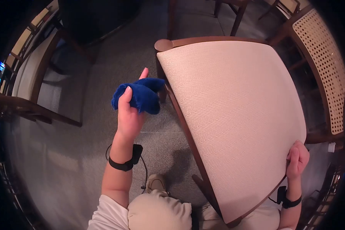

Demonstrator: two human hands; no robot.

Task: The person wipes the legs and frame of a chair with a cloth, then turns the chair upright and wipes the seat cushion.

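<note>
Nearest the middle, the left hand holds a bunched blue cloth, its thumb pressed over the near side and one fingertip showing beyond the far side. A chair with a pale, zigzag-woven seat and a brown wooden frame spans the space between the hands. The right hand touches the seat's outer edge with its fingers curled in; whether it grips underneath is hidden. The cloth is near the frame's inner side. Beyond the right hand is a cane backrest; farther out past the left hand, another chair stands on the grey floor.
</note>
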